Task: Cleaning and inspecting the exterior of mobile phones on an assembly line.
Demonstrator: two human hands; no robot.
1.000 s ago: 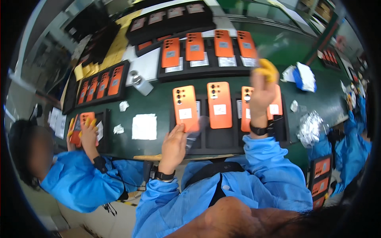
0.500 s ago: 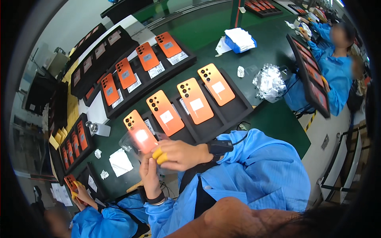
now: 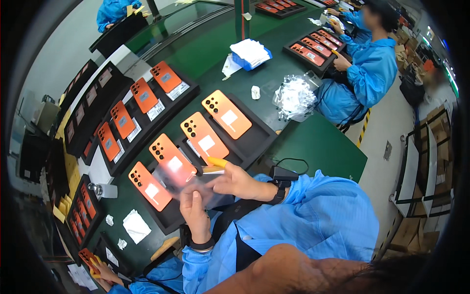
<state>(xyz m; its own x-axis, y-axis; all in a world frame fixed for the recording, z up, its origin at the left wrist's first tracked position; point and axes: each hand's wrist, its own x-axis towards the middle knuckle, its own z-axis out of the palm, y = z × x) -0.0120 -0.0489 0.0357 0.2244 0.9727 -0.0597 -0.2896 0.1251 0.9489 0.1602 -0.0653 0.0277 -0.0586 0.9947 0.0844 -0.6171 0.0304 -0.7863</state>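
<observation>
My left hand (image 3: 195, 208) pinches a clear plastic bag or film (image 3: 180, 177), which hangs in front of the phones. Beside it, my right hand (image 3: 237, 184), with yellow finger covers, is closed on a slim flat object (image 3: 212, 170) seen edge-on; its kind is unclear. Under and beyond my hands lies a black tray (image 3: 254, 126) of orange phones, backs up with white square labels: a near-left phone (image 3: 150, 186), one partly behind the film (image 3: 169, 156), then another phone (image 3: 204, 137) and the far-right phone (image 3: 226, 114).
Farther left, another black tray (image 3: 190, 93) holds orange phones over printed labels. A pile of clear bags (image 3: 295, 98) lies right; a blue-and-white stack of wipes (image 3: 250, 53) stands beyond. A metal-topped bottle (image 3: 103, 190) and white cloth (image 3: 136, 226) sit left. Co-workers flank the bench.
The view has turned, shifting the bench leftward. My right hand has moved away from my left, its fingers extended along the slim object. The co-worker at right has lowered a tilted phone tray to the bench.
</observation>
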